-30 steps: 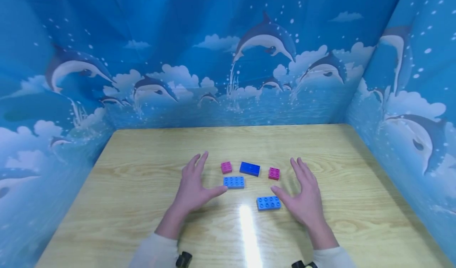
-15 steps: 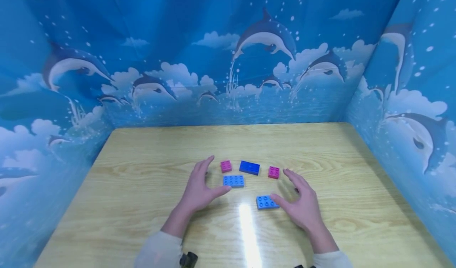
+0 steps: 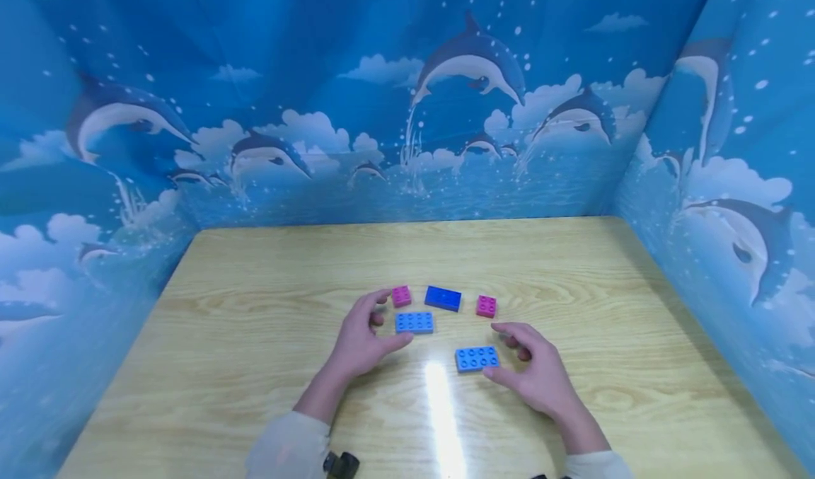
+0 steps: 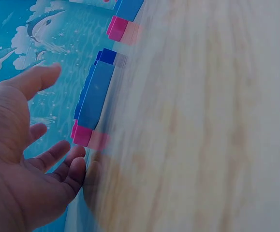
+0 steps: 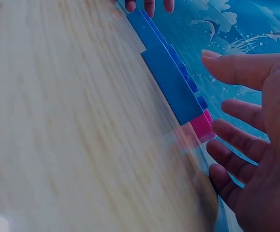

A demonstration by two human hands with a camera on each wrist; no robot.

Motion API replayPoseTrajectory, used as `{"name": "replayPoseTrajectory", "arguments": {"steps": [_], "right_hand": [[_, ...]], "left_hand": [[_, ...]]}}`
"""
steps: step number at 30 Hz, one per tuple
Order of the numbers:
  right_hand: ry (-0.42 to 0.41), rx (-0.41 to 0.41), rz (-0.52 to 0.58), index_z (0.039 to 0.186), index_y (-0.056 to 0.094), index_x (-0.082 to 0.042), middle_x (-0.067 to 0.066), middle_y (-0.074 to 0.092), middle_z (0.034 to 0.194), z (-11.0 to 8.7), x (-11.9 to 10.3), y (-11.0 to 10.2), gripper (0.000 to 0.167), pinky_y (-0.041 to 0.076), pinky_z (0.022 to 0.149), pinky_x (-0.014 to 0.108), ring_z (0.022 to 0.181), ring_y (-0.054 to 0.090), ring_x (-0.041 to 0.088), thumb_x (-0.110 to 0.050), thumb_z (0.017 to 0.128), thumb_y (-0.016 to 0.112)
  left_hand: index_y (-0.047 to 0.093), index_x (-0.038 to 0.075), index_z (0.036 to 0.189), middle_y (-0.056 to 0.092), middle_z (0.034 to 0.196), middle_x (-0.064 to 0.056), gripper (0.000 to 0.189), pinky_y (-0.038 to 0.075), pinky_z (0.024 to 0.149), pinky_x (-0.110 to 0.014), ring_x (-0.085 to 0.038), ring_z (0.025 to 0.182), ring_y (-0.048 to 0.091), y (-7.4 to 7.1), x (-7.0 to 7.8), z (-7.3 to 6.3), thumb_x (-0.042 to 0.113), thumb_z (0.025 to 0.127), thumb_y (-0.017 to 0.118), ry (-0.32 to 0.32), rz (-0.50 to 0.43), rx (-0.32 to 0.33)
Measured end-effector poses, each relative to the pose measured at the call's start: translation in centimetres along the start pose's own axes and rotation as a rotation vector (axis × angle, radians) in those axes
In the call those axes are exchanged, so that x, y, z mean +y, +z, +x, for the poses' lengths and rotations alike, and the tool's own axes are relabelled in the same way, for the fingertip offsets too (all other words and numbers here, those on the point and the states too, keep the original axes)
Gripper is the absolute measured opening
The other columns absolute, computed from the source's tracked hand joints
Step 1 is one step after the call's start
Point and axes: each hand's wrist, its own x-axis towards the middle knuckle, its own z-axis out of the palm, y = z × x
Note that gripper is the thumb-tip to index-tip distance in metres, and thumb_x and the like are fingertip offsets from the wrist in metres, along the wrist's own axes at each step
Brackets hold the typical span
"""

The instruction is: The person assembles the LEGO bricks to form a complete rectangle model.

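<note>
My left hand (image 3: 361, 339) is beside a light blue brick (image 3: 414, 322), thumb near its front edge and fingers behind its left end. A pink brick (image 3: 401, 296) lies just past those fingertips. My right hand (image 3: 535, 369) curves loosely around the right end of another light blue brick (image 3: 477, 359), the thumb at its near corner. Both hands hold nothing. At the back lie a dark blue brick (image 3: 443, 298) and a second pink brick (image 3: 486, 306). The left wrist view shows loosely bent fingers beside a pink brick (image 4: 82, 134); in the right wrist view the hand (image 5: 256, 140) faces a light blue brick (image 5: 172, 86).
The bricks lie on a wood-grain table (image 3: 267, 267). A blue dolphin-print curtain (image 3: 356, 97) stands along its back and sides. A bright light streak (image 3: 442, 415) reflects off the tabletop in front.
Both hands have moved inward toward the light blue bricks, and their fingers have bent more. The right hand's fingers have come nearer to me. The bricks have stayed in place.
</note>
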Motion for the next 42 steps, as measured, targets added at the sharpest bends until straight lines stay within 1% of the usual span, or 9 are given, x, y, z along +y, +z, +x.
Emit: {"name": "replayPoseTrajectory", "arguments": {"steps": [3,5,10,17,21,28,32,36,42], "right_hand": [[-0.005,-0.022,-0.006,0.126,0.065,-0.014,0.0,0.065,0.117,0.0,0.3,0.0,0.068,0.048,0.084,0.041,0.101,0.058,0.022,-0.015,0.064,0.093],[-0.013,-0.037,-0.011,0.125,0.066,-0.013,-0.001,0.065,0.117,0.1,0.5,0.0,0.067,0.047,0.085,0.042,0.102,0.058,0.022,-0.012,0.064,0.092],[-0.013,-0.054,-0.009,0.124,0.067,-0.014,-0.005,0.065,0.116,0.1,1.0,0.2,0.064,0.047,0.086,0.041,0.103,0.058,0.021,-0.008,0.065,0.091],[-0.014,-0.045,-0.014,0.12,0.069,-0.015,-0.006,0.066,0.113,0.1,1.2,0.3,0.059,0.048,0.089,0.041,0.103,0.06,0.02,-0.005,0.066,0.091],[-0.026,-0.048,-0.008,0.115,0.071,-0.013,-0.006,0.067,0.111,0.0,1.2,0.4,0.053,0.049,0.092,0.044,0.103,0.061,0.02,-0.005,0.066,0.091],[0.004,-0.058,-0.004,0.111,0.072,-0.014,-0.008,0.068,0.106,0.1,1.0,0.3,0.045,0.048,0.095,0.046,0.103,0.062,0.018,-0.007,0.07,0.09],[0.018,-0.063,-0.017,0.11,0.073,-0.013,-0.009,0.068,0.105,0.2,1.0,0.3,0.043,0.047,0.096,0.046,0.104,0.061,0.017,-0.005,0.071,0.089],[0.029,-0.063,-0.029,0.109,0.073,-0.014,-0.011,0.068,0.105,0.4,1.1,0.3,0.043,0.047,0.097,0.045,0.105,0.061,0.016,-0.004,0.071,0.088],[0.038,-0.076,-0.033,0.11,0.072,-0.015,-0.01,0.068,0.105,0.5,1.2,0.4,0.043,0.046,0.097,0.045,0.104,0.061,0.015,-0.005,0.071,0.088]], "left_hand": [[0.05,0.019,0.143,0.054,0.13,0.001,0.084,0.049,0.085,-0.037,-0.017,0.101,0.053,0.2,-0.2,0.1,0.032,0.072,0.091,0.008,0.008,-0.007],[0.053,0.015,0.141,0.056,0.127,-0.001,0.079,0.049,0.084,-0.038,-0.018,0.099,0.053,0.3,-0.3,0.1,0.029,0.072,0.09,0.025,0.003,-0.011],[0.061,0.016,0.132,0.058,0.118,0.0,0.066,0.049,0.082,-0.037,-0.017,0.096,0.053,0.5,-0.8,0.4,0.023,0.073,0.09,0.057,0.006,-0.025],[0.064,0.014,0.128,0.058,0.113,-0.001,0.06,0.05,0.083,-0.037,-0.019,0.096,0.054,0.7,-1.2,0.7,0.017,0.073,0.089,0.079,0.01,-0.036],[0.066,0.014,0.126,0.057,0.11,0.0,0.057,0.05,0.083,-0.037,-0.018,0.096,0.054,0.9,-1.3,0.7,0.016,0.073,0.088,0.069,0.025,-0.027],[0.066,0.012,0.125,0.057,0.103,0.0,0.055,0.049,0.083,-0.038,-0.018,0.094,0.053,1.2,-1.0,0.8,0.015,0.075,0.087,0.056,0.072,-0.026],[0.067,0.012,0.123,0.058,0.1,0.002,0.05,0.048,0.084,-0.039,-0.018,0.093,0.053,1.4,-0.9,1.0,0.015,0.077,0.086,0.06,0.1,-0.027],[0.068,0.011,0.121,0.059,0.102,0.002,0.045,0.048,0.087,-0.041,-0.019,0.095,0.054,1.5,-0.8,1.0,0.014,0.079,0.084,0.06,0.105,-0.025],[0.068,0.013,0.12,0.061,0.107,0.001,0.044,0.047,0.093,-0.044,-0.021,0.102,0.055,1.5,-0.9,0.7,0.012,0.079,0.083,0.028,0.099,-0.029]]}}
